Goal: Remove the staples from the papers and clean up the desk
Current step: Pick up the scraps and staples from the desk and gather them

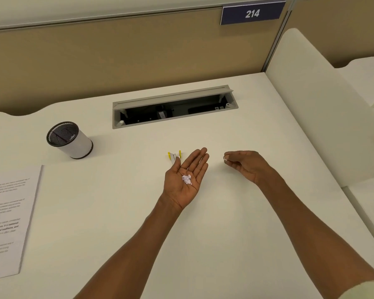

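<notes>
A small heap of pale, silvery removed staples is cupped in the upturned palm of the left hand, whose fingers are held straight and close together, pointing away across the white desk. One more tiny pale scrap, probably a staple, is pinched between the thumb and fingertips of the right hand, the remaining fingers being curled in; it is held near the left palm, apart from it. Just beyond the left fingertips, a small yellow-and-metal staple remover is lying on the desk, touched by neither hand. Further left, a stack of printed white papers is lying flat at the desk edge, and a cylindrical mesh-topped black-and-white cup is standing upright behind it. An open grey cable tray is set into the desk near the beige partition.

The removal appears to be finished, since the papers are set aside. What seems left is the tidying: the gathered staples are yet to be discarded, and the remover is yet to be put away.
</notes>
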{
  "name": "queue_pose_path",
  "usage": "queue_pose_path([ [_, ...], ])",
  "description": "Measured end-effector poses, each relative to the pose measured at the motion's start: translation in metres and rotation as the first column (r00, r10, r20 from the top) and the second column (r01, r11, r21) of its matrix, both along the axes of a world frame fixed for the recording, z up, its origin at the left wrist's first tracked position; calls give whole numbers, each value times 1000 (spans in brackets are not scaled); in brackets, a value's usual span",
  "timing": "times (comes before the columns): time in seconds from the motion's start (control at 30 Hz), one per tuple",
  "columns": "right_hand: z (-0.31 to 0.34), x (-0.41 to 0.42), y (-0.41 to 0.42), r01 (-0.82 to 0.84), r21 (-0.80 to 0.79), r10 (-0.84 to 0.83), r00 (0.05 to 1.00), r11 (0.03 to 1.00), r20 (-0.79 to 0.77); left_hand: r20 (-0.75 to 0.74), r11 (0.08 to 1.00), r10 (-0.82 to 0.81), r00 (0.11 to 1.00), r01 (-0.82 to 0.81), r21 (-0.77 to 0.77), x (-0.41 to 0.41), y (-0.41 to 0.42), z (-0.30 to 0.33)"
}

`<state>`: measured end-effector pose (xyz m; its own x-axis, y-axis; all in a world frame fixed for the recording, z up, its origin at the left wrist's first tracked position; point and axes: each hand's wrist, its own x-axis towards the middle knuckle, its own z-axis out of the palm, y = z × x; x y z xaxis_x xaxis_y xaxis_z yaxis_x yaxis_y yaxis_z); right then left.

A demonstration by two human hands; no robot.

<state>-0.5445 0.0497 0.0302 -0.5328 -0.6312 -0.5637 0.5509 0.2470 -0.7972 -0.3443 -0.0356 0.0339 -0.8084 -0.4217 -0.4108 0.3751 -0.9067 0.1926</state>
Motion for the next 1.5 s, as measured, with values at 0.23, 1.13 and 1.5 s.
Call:
queue_pose_path([
  [0.23,57,57,-5,-194,-170,196,981,966,-5,4,999,30,1000,-31,10,-10,1,0],
  [1.13,82,111,-14,-339,314,425,331,887,-842,-54,999,44,998,-45,-2,-17,-3,3],
  [1.5,52,88,3,-16,-54,-16,840,998,-542,-19,994,97,995,-96,48,-9,-6,6],
])
